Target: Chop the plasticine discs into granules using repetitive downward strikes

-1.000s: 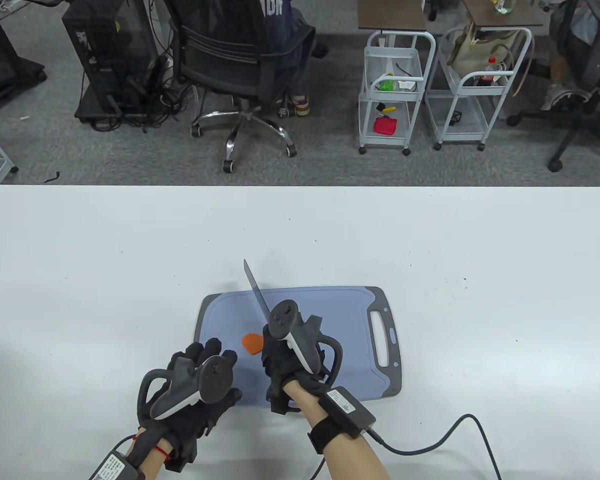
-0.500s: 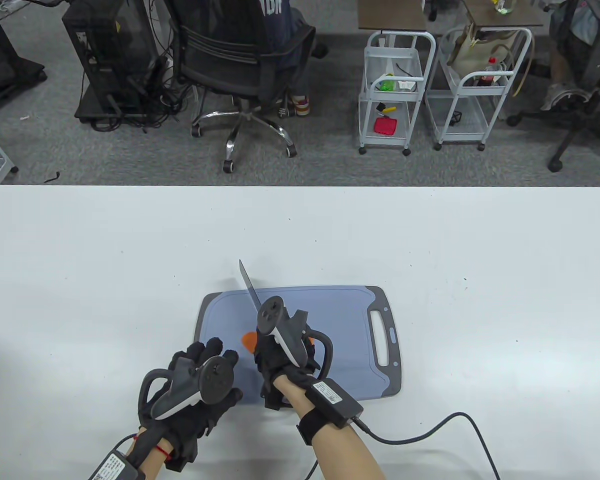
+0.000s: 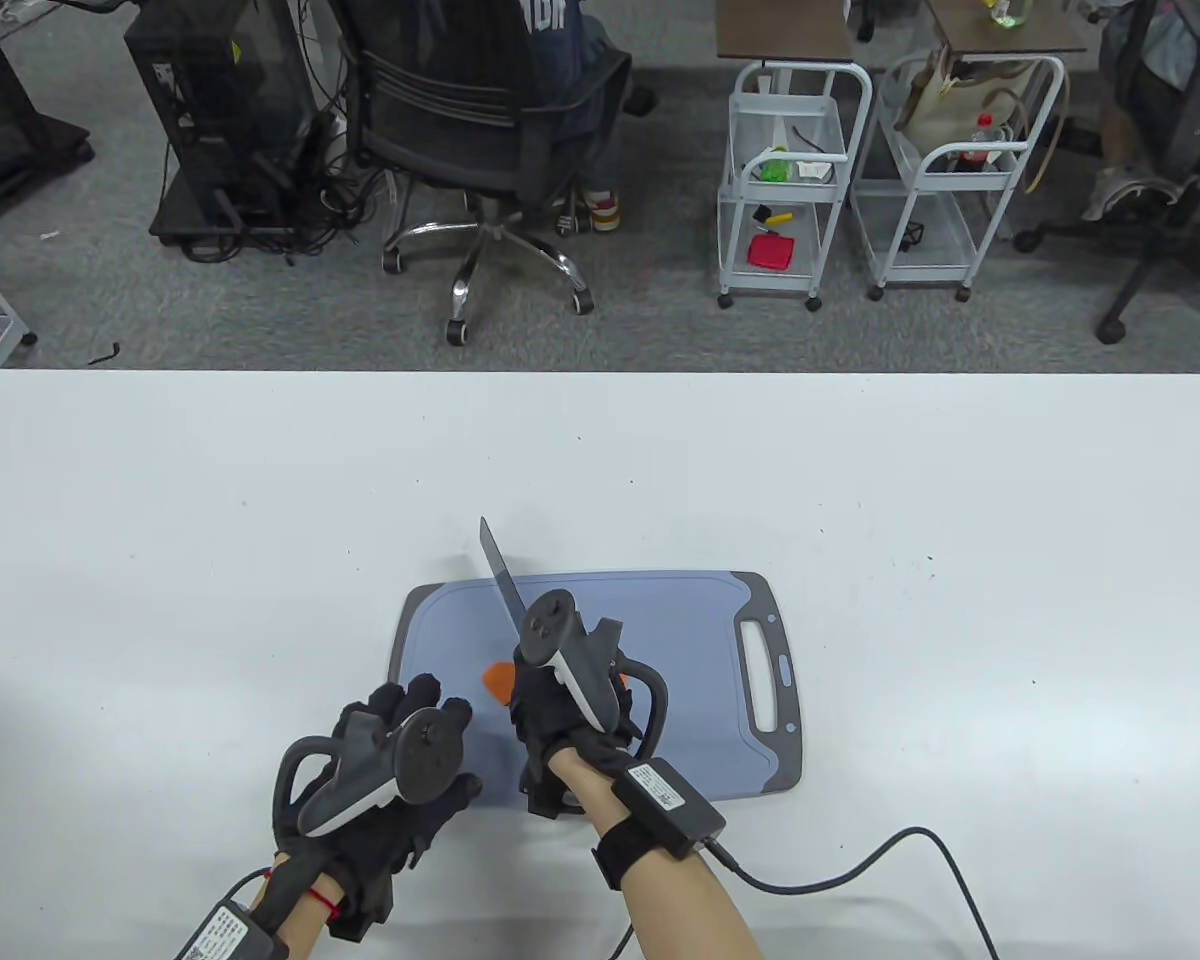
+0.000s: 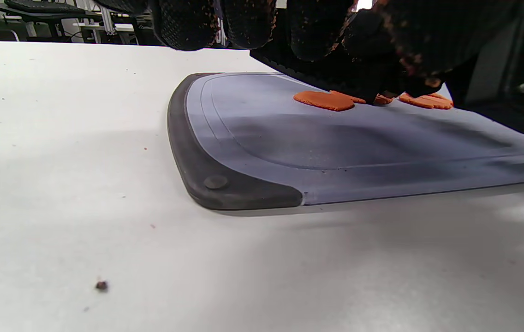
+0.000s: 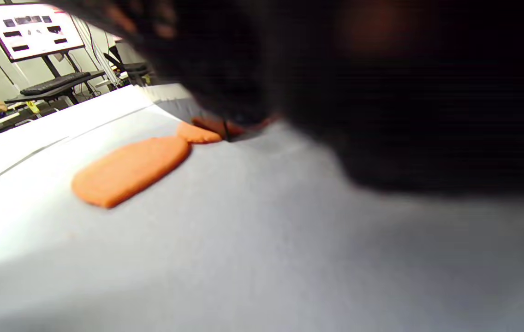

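An orange plasticine disc [image 3: 500, 680] lies on the blue-grey cutting board [image 3: 680, 640], mostly hidden behind my right hand. My right hand [image 3: 550, 710] grips a knife; its blade [image 3: 501, 580] points away to the upper left, over the board's far edge. In the left wrist view the plasticine shows as flat orange pieces [image 4: 326, 99] with the blade down among them. The right wrist view shows a large flat piece [image 5: 128, 169] and a smaller one [image 5: 197, 133]. My left hand [image 3: 410, 740] rests flat at the board's near left corner, holding nothing.
The board's handle slot [image 3: 763, 672] is on its right side. A black cable [image 3: 860, 870] runs from my right wrist across the white table [image 3: 960, 500]. Office chairs and white carts stand beyond the table's far edge.
My right hand and the knife have shifted left and down over the disc, covering more of it. My left hand has barely moved.
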A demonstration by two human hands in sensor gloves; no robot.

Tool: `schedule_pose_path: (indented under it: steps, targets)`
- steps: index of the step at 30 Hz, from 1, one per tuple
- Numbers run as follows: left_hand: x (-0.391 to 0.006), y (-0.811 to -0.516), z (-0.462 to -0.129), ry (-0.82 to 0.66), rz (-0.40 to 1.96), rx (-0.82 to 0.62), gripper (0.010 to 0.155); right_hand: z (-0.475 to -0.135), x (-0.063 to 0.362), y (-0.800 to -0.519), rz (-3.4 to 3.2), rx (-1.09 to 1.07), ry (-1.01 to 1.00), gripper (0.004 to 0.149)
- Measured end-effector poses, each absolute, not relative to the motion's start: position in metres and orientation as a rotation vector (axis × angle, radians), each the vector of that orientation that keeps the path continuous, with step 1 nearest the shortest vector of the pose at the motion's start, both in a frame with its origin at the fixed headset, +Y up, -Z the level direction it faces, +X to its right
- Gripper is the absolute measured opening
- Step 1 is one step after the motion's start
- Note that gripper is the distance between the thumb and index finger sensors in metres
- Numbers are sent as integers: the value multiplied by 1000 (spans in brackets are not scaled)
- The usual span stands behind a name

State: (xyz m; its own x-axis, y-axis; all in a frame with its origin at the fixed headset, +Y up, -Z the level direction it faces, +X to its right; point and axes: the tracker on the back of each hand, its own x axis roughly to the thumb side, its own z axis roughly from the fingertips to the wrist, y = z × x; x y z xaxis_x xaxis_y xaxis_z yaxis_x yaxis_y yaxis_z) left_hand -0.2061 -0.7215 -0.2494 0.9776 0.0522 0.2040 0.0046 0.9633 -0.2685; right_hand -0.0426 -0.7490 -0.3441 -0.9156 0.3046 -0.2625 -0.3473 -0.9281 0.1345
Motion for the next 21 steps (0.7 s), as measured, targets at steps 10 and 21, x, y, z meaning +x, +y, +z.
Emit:
schedule_pose_path:
  steps: [10,21]
  targets:
    - [-203,-722,-250,-224,4,-273,78,-332,-39,-731,2848,-320,270,54]
    - [-213,-718,-253,-196,43,-261,78,-338,-43,-734,2812,-272,205,53]
